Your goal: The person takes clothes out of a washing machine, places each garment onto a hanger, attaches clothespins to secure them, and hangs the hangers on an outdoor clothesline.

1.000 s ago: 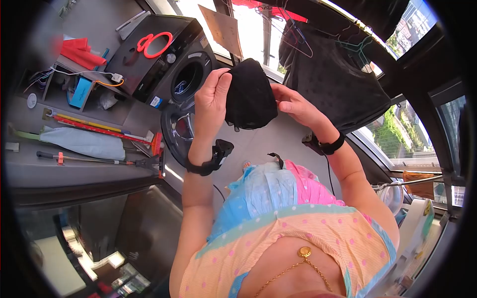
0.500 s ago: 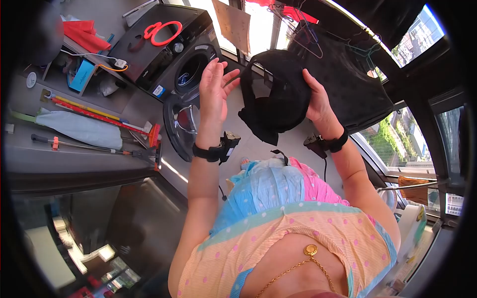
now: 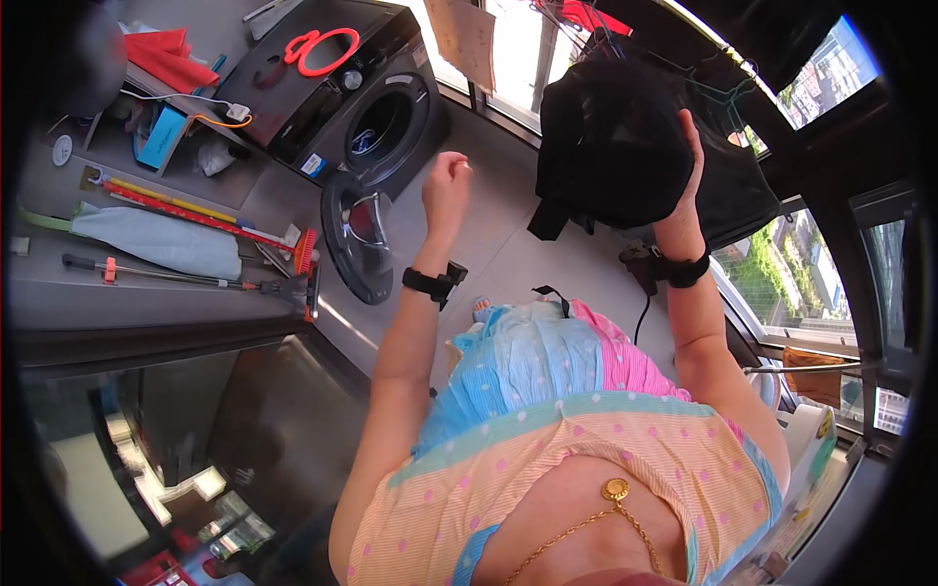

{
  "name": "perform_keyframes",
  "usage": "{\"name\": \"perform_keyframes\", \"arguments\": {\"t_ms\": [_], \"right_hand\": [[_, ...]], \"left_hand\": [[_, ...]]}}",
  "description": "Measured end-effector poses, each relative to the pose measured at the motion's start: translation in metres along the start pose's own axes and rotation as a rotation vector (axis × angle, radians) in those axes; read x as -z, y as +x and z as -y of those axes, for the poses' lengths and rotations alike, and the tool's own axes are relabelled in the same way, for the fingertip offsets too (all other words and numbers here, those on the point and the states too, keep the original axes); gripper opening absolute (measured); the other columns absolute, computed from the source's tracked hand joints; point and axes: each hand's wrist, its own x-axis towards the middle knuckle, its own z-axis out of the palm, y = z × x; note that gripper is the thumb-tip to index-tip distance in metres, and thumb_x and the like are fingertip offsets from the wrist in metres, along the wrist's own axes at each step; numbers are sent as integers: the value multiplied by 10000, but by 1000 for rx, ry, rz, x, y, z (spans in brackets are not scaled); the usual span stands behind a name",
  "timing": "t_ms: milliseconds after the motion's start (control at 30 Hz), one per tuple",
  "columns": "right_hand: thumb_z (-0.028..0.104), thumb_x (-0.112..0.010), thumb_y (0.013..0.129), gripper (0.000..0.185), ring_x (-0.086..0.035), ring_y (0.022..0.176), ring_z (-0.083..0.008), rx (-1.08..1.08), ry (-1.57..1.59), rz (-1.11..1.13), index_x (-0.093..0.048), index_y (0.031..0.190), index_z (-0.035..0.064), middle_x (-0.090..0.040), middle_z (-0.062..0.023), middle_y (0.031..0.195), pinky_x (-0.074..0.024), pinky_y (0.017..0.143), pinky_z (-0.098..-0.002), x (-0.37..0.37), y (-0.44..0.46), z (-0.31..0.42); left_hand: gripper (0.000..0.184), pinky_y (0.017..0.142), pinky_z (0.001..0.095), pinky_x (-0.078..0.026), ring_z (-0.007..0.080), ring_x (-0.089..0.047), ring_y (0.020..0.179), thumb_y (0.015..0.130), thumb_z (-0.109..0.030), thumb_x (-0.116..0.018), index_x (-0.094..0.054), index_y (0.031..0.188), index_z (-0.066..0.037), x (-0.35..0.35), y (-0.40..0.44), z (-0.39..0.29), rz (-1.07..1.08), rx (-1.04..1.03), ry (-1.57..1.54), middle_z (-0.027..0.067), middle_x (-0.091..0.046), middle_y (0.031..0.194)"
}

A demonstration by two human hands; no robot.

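A rounded, black, hat-like cloth item (image 3: 620,146) is held up ahead of me on the right, with a dark strap or flap hanging from its lower left. My right hand (image 3: 688,190) supports its right side; the thumb lies along the edge and most fingers are hidden behind the cloth. Apart from it, to the left, my left hand (image 3: 447,188) is raised with its fingers curled in, and nothing shows in it. The open washing machine door (image 3: 357,239) is nearest to that hand. Each wrist wears a black strap with a small device.
A dark front-loading washing machine (image 3: 332,107) stands at upper left, with a red ring-shaped object (image 3: 327,54) on top. Brooms and a mop (image 3: 186,273) line the left side. Hangers (image 3: 718,93) and dark hanging fabric (image 3: 738,190) are at upper right, beside windows.
The black item has moved right and upward with my right hand and turned, so its opening no longer shows. My left hand has gone from spread fingers to curled, lower and further right.
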Motion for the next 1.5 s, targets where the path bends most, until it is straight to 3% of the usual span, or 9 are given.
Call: {"name": "perform_keyframes", "arguments": {"t_ms": [100,300,433,500,667,800,1200,1333,1500], "right_hand": [[282,-550,872,358,-653,872,-268,54,-24,-46,-589,1102,9,-657,-135,1020,-524,817,-373,2,-2,4],[390,-551,882,458,-649,894,-255,16,-58,-200,-585,1106,-8,-654,-134,1032,-525,813,-359,23,9,-4],[661,-495,794,848,-527,1157,-303,49,-81,359,-440,1308,-12,-522,-134,1290,-391,1004,-457,35,10,30],[615,-516,818,792,-543,1133,-283,31,-135,206,-446,1300,-10,-547,-118,1261,-397,994,-420,43,-1,24],[299,-573,891,442,-558,1099,-248,-1,-277,-292,-528,1225,12,-575,-104,1225,-386,987,-380,69,0,21],[326,-474,941,421,-529,1153,-277,113,153,168,-535,1221,16,-568,-133,1232,-365,1027,-407,67,-7,49],[570,-453,880,753,-445,1229,-345,15,226,392,-424,1293,-59,-449,-228,1329,-314,1066,-444,73,-21,66],[607,-465,852,814,-428,1243,-347,-91,319,323,-378,1328,-47,-421,-221,1356,-293,1078,-451,83,-25,52],[596,-462,862,766,-498,1180,-327,-55,245,142,-382,1339,2,-469,-203,1319,-420,990,-408,80,-24,30]], "left_hand": [[422,730,308,-474,176,-627,868,907,-340,-539,-549,1079,45,1,11,7,-132,9,-403,100,-654,924],[431,849,348,-454,195,-555,1063,933,-313,-519,-475,1245,-19,-50,-36,-63,906,316,-444,95,-565,1175],[254,860,356,-468,170,-588,989,936,-244,-500,-576,1091,-58,-61,-33,-67,714,282,-1254,56,-616,1068],[214,915,399,-452,199,-572,1031,948,-220,-474,-583,1033,-58,-47,-17,-76,675,206,-1449,65,-599,1099],[175,905,393,-463,194,-611,905,949,-212,-480,-574,1032,-90,-44,-14,-95,503,245,-1424,33,-611,917],[208,531,173,-395,21,-380,481,933,-287,-541,-542,1004,-91,-22,6,-57,384,367,-1579,-34,-462,631],[199,424,184,-267,39,-315,447,897,-275,-610,-533,862,-95,5,17,11,-25,427,-1057,-17,-453,642],[319,439,178,-337,61,-386,514,907,-397,-554,-560,959,-82,22,9,-12,513,469,-1611,6,-492,708],[504,514,192,-441,178,-594,784,889,-436,-543,-469,1272,-117,-29,-28,-63,744,319,-1356,92,-580,1059]]}}
